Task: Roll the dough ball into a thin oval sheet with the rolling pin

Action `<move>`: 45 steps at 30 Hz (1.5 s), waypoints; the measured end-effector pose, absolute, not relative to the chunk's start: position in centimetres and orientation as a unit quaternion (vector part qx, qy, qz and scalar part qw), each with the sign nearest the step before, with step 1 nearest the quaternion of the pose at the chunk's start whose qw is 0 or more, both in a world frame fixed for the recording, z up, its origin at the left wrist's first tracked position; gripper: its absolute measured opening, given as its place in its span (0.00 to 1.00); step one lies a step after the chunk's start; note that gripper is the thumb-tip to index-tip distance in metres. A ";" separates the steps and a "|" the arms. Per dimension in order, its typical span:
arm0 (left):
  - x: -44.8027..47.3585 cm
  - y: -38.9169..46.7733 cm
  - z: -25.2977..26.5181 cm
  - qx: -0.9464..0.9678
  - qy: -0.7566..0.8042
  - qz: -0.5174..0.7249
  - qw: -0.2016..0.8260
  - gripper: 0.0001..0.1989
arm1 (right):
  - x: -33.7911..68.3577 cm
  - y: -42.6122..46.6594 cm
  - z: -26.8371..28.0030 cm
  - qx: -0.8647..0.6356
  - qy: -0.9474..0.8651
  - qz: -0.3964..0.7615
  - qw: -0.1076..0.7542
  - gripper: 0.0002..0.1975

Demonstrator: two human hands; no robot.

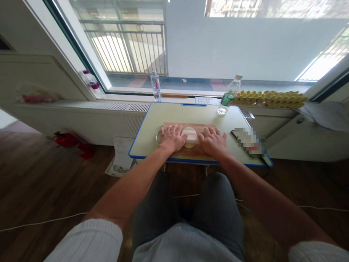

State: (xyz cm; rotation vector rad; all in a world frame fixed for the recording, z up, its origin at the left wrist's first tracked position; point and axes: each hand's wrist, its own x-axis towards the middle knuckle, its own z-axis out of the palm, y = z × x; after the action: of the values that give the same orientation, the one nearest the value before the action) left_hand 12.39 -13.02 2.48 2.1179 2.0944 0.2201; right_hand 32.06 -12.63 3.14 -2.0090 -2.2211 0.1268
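A wooden cutting board (183,154) with a metal ring handle (158,137) at its left end lies on a small table. On its middle is a pale, round, flat piece of dough (189,130). A light band crosses the dough between my hands and looks like a rolling pin (191,137). My left hand (172,138) lies palm down at the left of the dough, fingers stretched forward and apart. My right hand (212,140) rests likewise on the right side, thumb toward the dough. What lies under both palms is hidden.
The blue-edged table (146,136) stands against a window sill. A clear bottle (155,87), a green-labelled bottle (232,90), a small clear dish (222,111) and a blurred-out phone-like object (249,141) are around. A red fire extinguisher (73,144) and cables (51,220) are on the floor.
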 end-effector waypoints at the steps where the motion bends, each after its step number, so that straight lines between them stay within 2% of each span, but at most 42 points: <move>1: 12.4 -13.6 2.4 0.709 0.697 0.076 0.075 0.37 | 32.1 -13.2 3.1 -0.665 -0.742 0.036 0.072 0.35; 10: 12.5 -17.0 1.8 0.724 0.679 0.118 0.026 0.38 | 32.6 -15.6 2.0 -0.653 -0.753 -0.008 0.084 0.36; 18: 12.3 -12.3 2.4 0.706 0.699 0.087 0.073 0.36 | 31.8 -11.5 2.8 -0.657 -0.747 0.020 0.095 0.31; 25: 12.0 -9.7 2.7 0.715 0.690 0.088 0.066 0.35 | 31.7 -9.0 3.1 -0.664 -0.740 0.047 0.093 0.32; 37: 12.7 -18.4 1.5 0.731 0.666 0.148 0.003 0.34 | 32.4 -16.9 0.6 -0.656 -0.744 -0.033 0.125 0.34; 45: 12.2 -12.4 1.6 0.711 0.690 0.134 0.022 0.32 | 31.1 -11.0 1.3 -0.673 -0.728 -0.007 0.129 0.34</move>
State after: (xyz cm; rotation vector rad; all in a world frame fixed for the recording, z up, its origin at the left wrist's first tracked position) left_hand 12.24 -12.43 1.60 2.2029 2.1372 0.4159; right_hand 31.15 -11.03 1.33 -1.9556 -2.1169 -0.0189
